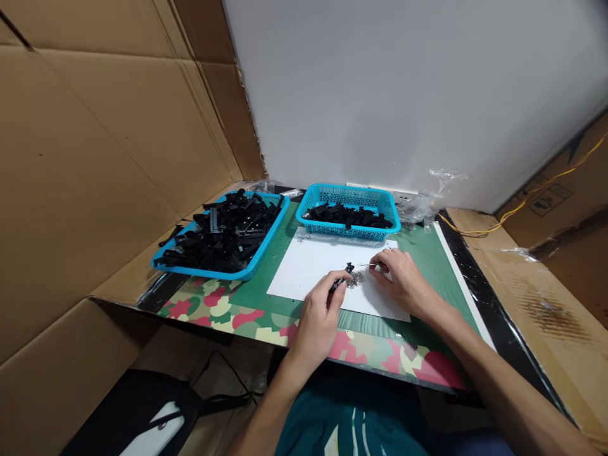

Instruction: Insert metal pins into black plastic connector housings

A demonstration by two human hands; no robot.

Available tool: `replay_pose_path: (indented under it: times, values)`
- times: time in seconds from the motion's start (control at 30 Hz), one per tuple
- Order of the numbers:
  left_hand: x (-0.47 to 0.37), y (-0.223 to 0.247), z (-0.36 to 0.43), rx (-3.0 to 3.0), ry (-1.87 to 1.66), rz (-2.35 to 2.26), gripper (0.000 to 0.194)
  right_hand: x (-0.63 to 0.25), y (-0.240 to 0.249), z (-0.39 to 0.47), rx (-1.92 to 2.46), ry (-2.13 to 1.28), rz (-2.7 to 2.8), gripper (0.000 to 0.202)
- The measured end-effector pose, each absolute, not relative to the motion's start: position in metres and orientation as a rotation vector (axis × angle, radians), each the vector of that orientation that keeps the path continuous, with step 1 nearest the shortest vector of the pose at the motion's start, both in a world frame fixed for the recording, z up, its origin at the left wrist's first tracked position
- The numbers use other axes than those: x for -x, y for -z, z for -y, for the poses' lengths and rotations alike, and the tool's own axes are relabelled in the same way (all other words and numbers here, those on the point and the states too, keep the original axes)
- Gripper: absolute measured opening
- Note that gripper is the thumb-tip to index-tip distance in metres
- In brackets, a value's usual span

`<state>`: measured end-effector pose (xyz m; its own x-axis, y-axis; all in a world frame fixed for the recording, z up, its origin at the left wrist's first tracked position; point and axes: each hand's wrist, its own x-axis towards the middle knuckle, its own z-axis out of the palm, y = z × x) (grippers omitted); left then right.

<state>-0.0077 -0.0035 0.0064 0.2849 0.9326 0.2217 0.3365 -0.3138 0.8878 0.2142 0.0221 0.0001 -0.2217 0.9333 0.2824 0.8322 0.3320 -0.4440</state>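
Observation:
My left hand (323, 303) is closed around a black plastic part (349, 268), whose upper end sticks out past the fingers. In my right hand (395, 272) is a thin metal tool, probably tweezers (368, 265), pinched between thumb and fingers and pointing left toward the part. The tool's tip is too small to make out. Just below it lies a pile of tiny metal pieces (355, 279) on a white sheet (297, 272); their kind does not show.
On the left, a blue tray (247, 273) is heaped with black plastic parts (228, 231). Behind the sheet stands a blue basket (349, 230) with more black parts. Clear plastic bags (418, 206) lie at the back right. Cardboard (118, 126) walls in the left side.

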Motion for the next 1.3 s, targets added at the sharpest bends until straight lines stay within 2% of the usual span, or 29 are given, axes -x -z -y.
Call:
replay_pose_path:
  times: [0.2, 0.37, 0.5, 0.73, 1.3]
  values:
    - [0.007, -0.004, 0.004, -1.858, -0.997, -1.148, 0.028, -0.209, 0.002, -0.021, 1.475, -0.252, 2.268, 0.011]
    - [0.008, -0.003, 0.003, -1.872, -0.993, -1.172, 0.028, -0.209, -0.005, -0.021, 1.456, -0.427, 2.109, 0.009]
    - [0.008, -0.004, 0.002, -1.873, -0.968, -1.175, 0.027, -0.205, -0.013, -0.015, 1.276, -0.586, 2.077, 0.008]
    - [0.007, 0.000, 0.002, -1.902, -0.918, -1.141, 0.023, -0.198, -0.015, -0.005, 1.183, -0.733, 2.103, 0.015]
    - [0.009, 0.001, 0.001, -1.742, -0.985, -1.190, 0.030, -0.187, -0.011, -0.003, 1.108, -0.788, 1.849, 0.009]
